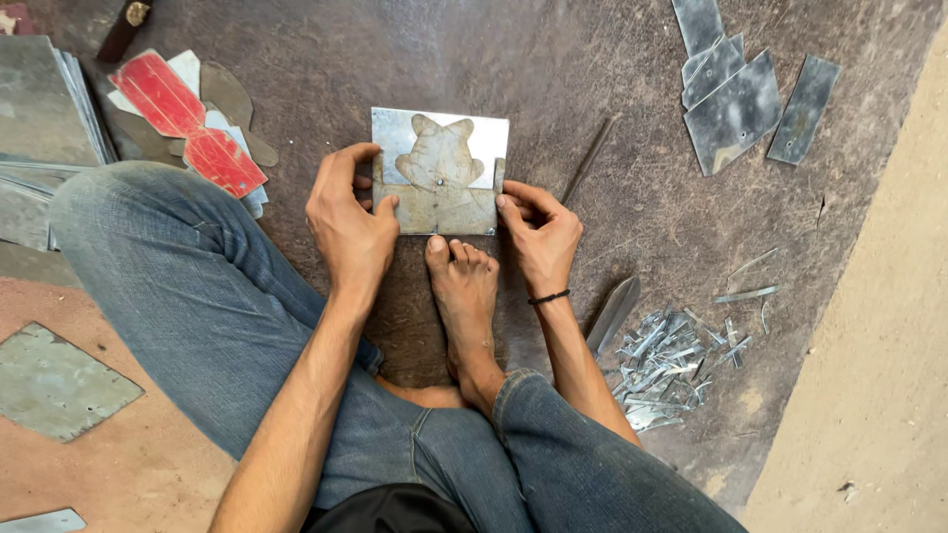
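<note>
A shiny square metal sheet (486, 138) lies on the dark floor, with a dull brownish shaped template (440, 173) laid on top of it. My left hand (348, 222) grips the left edge of the sheet and template, thumb on top. At the right edge, my right hand (538, 232) presses the template with its fingertips. My bare foot (464, 286) rests with its toes on the near edge of the sheet.
Red-painted cut pieces (188, 118) and a stack of sheets (44, 118) lie at the left. Grey cut plates (736, 99) sit at the upper right. A pile of metal offcuts (662, 360), a pointed blade-like tool (612, 314) and a thin rod (590, 158) lie right of my hand.
</note>
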{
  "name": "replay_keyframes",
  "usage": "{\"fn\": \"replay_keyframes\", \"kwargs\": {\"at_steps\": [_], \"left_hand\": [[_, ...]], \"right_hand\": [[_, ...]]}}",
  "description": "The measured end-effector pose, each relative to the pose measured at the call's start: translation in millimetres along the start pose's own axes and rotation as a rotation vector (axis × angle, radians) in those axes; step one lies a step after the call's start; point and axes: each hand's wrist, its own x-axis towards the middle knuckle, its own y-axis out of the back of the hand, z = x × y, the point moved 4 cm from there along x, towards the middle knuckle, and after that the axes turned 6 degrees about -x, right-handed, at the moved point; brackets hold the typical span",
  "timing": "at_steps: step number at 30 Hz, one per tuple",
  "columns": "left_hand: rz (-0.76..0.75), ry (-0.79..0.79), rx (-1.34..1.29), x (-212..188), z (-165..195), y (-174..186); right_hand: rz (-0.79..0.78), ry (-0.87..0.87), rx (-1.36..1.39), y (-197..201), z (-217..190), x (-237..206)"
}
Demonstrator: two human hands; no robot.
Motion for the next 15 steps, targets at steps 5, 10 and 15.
{"fn": "replay_keyframes", "kwargs": {"at_steps": [5,10,15], "left_hand": [[0.007,0.02,0.009,0.8,2.6,2.1],[0.009,0.018,0.015,-0.7,1.1,2.6],[0.009,0.035,0.017,-1.1,-0.5,3.0]], "right_hand": [[-0.004,0.001,-0.014,-0.7,-1.8,2.5],[0.012,0.004,-0.051,-1.4,-2.5,1.8],[0.021,0.044,-0.046,-2.0,-4.7,1.0]]}}
